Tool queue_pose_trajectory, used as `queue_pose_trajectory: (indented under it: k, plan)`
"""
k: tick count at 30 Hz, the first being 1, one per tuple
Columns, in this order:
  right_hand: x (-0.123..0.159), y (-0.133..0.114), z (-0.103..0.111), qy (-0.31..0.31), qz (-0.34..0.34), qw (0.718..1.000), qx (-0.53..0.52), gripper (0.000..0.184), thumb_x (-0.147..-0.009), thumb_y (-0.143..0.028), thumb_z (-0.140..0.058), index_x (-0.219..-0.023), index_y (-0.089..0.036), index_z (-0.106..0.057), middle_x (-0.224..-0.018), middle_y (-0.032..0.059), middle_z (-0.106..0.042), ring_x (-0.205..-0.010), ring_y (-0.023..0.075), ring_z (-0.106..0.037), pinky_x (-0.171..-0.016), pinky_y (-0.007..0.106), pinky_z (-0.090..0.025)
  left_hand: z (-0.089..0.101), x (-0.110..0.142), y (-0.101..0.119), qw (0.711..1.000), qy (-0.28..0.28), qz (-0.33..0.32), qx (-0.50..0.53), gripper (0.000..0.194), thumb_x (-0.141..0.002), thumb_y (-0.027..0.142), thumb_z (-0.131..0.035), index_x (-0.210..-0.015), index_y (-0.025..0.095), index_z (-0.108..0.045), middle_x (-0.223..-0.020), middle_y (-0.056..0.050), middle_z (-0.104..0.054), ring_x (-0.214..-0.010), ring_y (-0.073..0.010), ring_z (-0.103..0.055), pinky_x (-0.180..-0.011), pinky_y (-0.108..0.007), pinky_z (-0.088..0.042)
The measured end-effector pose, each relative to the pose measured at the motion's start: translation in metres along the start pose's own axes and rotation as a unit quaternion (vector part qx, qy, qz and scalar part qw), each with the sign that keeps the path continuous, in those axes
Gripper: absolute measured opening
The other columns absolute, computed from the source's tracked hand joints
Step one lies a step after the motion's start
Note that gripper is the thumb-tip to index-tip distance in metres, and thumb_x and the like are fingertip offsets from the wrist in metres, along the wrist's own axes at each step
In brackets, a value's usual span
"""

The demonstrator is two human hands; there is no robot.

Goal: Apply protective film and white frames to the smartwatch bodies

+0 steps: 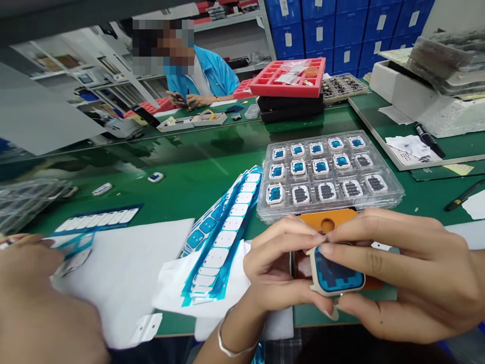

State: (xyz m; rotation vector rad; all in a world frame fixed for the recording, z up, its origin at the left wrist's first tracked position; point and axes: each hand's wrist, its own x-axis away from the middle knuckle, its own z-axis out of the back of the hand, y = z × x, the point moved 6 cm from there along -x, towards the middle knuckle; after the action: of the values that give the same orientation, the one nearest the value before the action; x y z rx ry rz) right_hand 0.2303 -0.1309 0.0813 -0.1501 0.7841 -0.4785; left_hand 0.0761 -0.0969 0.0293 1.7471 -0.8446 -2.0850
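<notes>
My left hand and my right hand both grip a pale smartwatch case near the table's front edge. Its blue-filmed face, with dark patches underneath, is turned up toward me. Left fingers and thumb pinch the case's left side. Fingers of my right hand lie on the upper edge and film, while that thumb presses at the lower edge. An orange fixture is partly hidden behind my hands. Just beyond sits a clear plastic tray of watch cases, some with blue film and some with dark backs.
Blue-backed strips of white stickers lie left of my hands on white paper. Another person's arm reaches in at left over a white mat. Across the bench, a person in blue sits behind red trays. A pen lies at right.
</notes>
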Motion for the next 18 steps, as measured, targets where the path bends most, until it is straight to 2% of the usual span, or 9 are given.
queue_pose_trajectory:
  k: [3, 6, 8, 10, 13, 15, 18]
  plan:
    - [-0.001, 0.003, 0.002, -0.005, -0.014, 0.999, -0.047, 0.025, -0.093, -0.027, -0.062, -0.116, -0.019, -0.060, -0.108, 0.0102, -0.068, -0.089, 0.0198, -0.068, -0.076, 0.031, -0.058, 0.000, -0.002, 0.002, 1.000, 0.005, -0.007, -0.010, 0.055, -0.069, 0.054, -0.080, -0.114, 0.023, -0.072, -0.085, -0.004, -0.070, -0.069, -0.0138, -0.063, -0.060, -0.028, -0.054]
    - [-0.004, 0.015, 0.003, -0.011, -0.095, 0.976, -0.194, 0.026, -0.091, -0.022, -0.066, -0.116, -0.022, -0.057, -0.105, 0.0047, -0.068, -0.087, 0.0151, -0.067, -0.076, 0.025, -0.059, -0.002, -0.005, 0.004, 1.000, -0.003, -0.015, -0.012, 0.054, -0.071, 0.051, -0.080, -0.118, 0.026, -0.071, -0.084, -0.003, -0.070, -0.071, -0.0138, -0.064, -0.062, -0.027, -0.054]
    - [-0.004, 0.027, -0.002, -0.024, -0.186, 0.936, -0.298, 0.023, -0.091, -0.021, -0.067, -0.112, -0.023, -0.055, -0.100, 0.0025, -0.067, -0.086, 0.0147, -0.069, -0.072, 0.024, -0.060, -0.004, -0.005, 0.004, 1.000, -0.008, -0.017, -0.013, 0.055, -0.072, 0.048, -0.081, -0.121, 0.026, -0.070, -0.086, -0.004, -0.070, -0.074, -0.0142, -0.065, -0.064, -0.027, -0.055]
    - [-0.001, 0.035, -0.012, -0.046, -0.264, 0.882, -0.387, 0.016, -0.093, -0.020, -0.063, -0.106, -0.022, -0.054, -0.097, 0.0022, -0.068, -0.086, 0.0156, -0.071, -0.070, 0.025, -0.061, -0.004, -0.005, 0.003, 1.000, -0.008, -0.014, -0.014, 0.054, -0.075, 0.044, -0.080, -0.125, 0.027, -0.068, -0.086, -0.003, -0.069, -0.075, -0.0140, -0.064, -0.065, -0.027, -0.055]
    - [0.003, 0.039, -0.024, -0.060, -0.324, 0.809, -0.487, 0.010, -0.093, -0.023, -0.062, -0.100, -0.021, -0.055, -0.088, 0.0010, -0.068, -0.080, 0.0147, -0.071, -0.067, 0.024, -0.060, -0.005, -0.003, 0.001, 1.000, -0.013, -0.011, -0.015, 0.055, -0.077, 0.042, -0.079, -0.128, 0.028, -0.065, -0.084, -0.002, -0.067, -0.074, -0.0129, -0.061, -0.066, -0.027, -0.054]
    - [0.004, 0.039, -0.028, -0.042, -0.337, 0.783, -0.522, 0.010, -0.093, -0.026, -0.064, -0.096, -0.020, -0.057, -0.083, 0.0004, -0.068, -0.078, 0.0136, -0.070, -0.065, 0.023, -0.059, -0.006, -0.002, 0.001, 1.000, -0.020, -0.016, -0.013, 0.057, -0.076, 0.040, -0.081, -0.130, 0.028, -0.065, -0.083, -0.002, -0.065, -0.074, -0.0123, -0.059, -0.066, -0.027, -0.053]
    - [0.004, 0.040, -0.028, -0.005, -0.330, 0.777, -0.536, 0.012, -0.091, -0.028, -0.068, -0.092, -0.020, -0.060, -0.082, 0.0008, -0.067, -0.076, 0.0129, -0.068, -0.064, 0.022, -0.057, -0.007, -0.004, 0.001, 0.999, -0.026, -0.026, -0.007, 0.057, -0.076, 0.037, -0.081, -0.129, 0.026, -0.065, -0.082, -0.001, -0.064, -0.072, -0.0109, -0.057, -0.064, -0.026, -0.051]
